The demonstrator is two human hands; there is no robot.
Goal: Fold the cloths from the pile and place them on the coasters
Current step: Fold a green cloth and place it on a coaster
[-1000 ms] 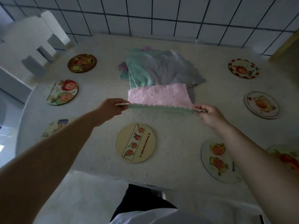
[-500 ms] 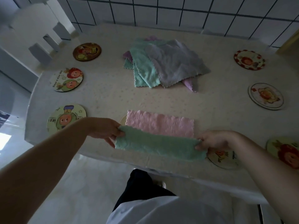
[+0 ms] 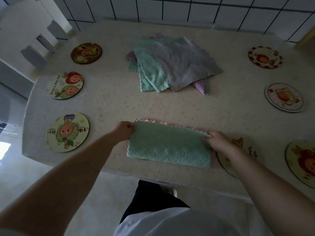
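Right now the green-and-pink cloth [image 3: 168,147] lies doubled over near the front edge of the table [image 3: 170,106], green face up, a scalloped pink edge peeking along its far side. It covers a coaster [image 3: 126,145] whose rim just shows at the cloth's left end. The left hand [image 3: 123,132] pinches the far-left corner, fingers curled on the fabric; the right hand [image 3: 216,141] pinches the far-right corner the same way. So 1 fold looks made, and my read is a second fold is still needed before this cloth fits the coaster.

Beyond the cloth, toward the tiled wall, the pile [image 3: 172,67] waits: grey on top, green beneath, purple peeking out. Nothing there is folded.

Around the cloth, 7 other coasters show, all bare: 3 to its left [image 3: 67,132], [image 3: 65,86], [image 3: 86,53], 4 to its right [image 3: 238,155], [image 3: 301,162], [image 3: 284,97], [image 3: 265,57]. By my judgement, the job is barely begun.
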